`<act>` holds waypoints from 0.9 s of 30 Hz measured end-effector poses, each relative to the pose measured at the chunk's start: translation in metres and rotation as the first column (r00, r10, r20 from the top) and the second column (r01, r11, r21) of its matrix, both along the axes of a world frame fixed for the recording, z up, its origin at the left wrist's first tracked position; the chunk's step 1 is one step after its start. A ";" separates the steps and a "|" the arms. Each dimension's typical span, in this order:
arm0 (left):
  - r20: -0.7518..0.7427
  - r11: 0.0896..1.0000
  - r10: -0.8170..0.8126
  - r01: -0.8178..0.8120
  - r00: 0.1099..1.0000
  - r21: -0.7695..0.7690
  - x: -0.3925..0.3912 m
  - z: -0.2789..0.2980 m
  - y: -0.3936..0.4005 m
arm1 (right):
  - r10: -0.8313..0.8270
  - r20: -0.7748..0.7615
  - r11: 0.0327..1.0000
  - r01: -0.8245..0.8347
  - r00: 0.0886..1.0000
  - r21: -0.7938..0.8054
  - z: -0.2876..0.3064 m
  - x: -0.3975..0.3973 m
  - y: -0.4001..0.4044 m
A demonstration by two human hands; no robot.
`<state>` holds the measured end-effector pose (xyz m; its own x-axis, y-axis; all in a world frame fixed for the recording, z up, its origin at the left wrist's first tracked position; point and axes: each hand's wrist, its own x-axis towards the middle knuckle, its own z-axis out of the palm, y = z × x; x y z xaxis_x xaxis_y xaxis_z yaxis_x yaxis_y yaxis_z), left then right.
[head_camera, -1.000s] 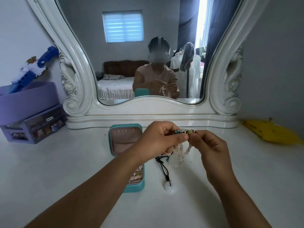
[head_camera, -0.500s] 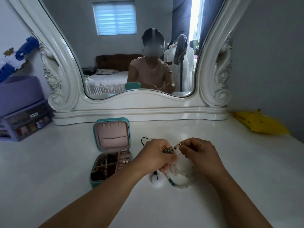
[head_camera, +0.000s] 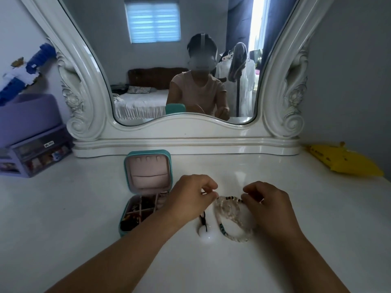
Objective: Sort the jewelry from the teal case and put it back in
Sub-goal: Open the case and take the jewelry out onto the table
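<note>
Clear, milky beads now lie on the white tabletop [head_camera: 84,208]: the beaded bracelet [head_camera: 232,218] that was held up in the air between both hands a second ago has come down and rests in loose loops, with a run of dark and teal beads along its top edge. The left hand [head_camera: 190,197] sits at the bracelet's left end with fingers curled and thumb and fingertips closed together on it, apparently pinching the strand. The right hand [head_camera: 266,206] is curled over the right end, fingertips on the dark beads; it seems to keep a light pinch there, though the contact itself is partly hidden.

Just to the left of the bracelet lies the black cord necklace [head_camera: 203,219] with its round white pendant [head_camera: 208,235], touching neither hand. Beside the left forearm stands the teal case [head_camera: 127,210], lid up against the back, pink lining showing, its compartments holding small pieces too dim to tell apart.

So what does the lowering mean? To my eye the bracelet is being laid out among the sorted pieces, not yet returned. Two items out, more in the case: the sorting looks early to midway, and the putting back has not begun.
</note>
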<state>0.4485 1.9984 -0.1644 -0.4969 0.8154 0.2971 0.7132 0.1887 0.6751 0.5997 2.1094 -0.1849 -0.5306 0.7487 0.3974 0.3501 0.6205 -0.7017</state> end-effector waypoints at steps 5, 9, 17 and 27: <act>-0.117 0.996 0.089 -0.089 0.989 0.011 -0.022 0.009 -0.051 | 0.162 -0.005 0.985 -0.162 0.987 0.054 0.008 -0.009 -0.023; -0.185 0.964 0.231 -0.250 0.955 -0.089 -0.051 0.015 -0.087 | 0.325 0.017 0.943 -0.325 0.946 0.072 0.017 -0.029 -0.046; -0.181 0.943 0.289 -0.312 0.940 -0.115 -0.078 0.003 -0.119 | 0.501 0.142 0.843 -0.518 0.854 0.142 0.016 -0.080 -0.086; -0.149 0.993 0.025 -0.042 0.988 -0.106 -0.063 0.007 -0.099 | 0.377 0.243 0.926 -0.369 0.894 -0.078 0.021 -0.107 -0.085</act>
<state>0.3858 1.8993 -0.1574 -0.4818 0.8305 0.2794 0.7954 0.2808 0.5371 0.4928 2.0239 -0.1642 -0.8518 0.4855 0.1970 0.2623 0.7207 -0.6417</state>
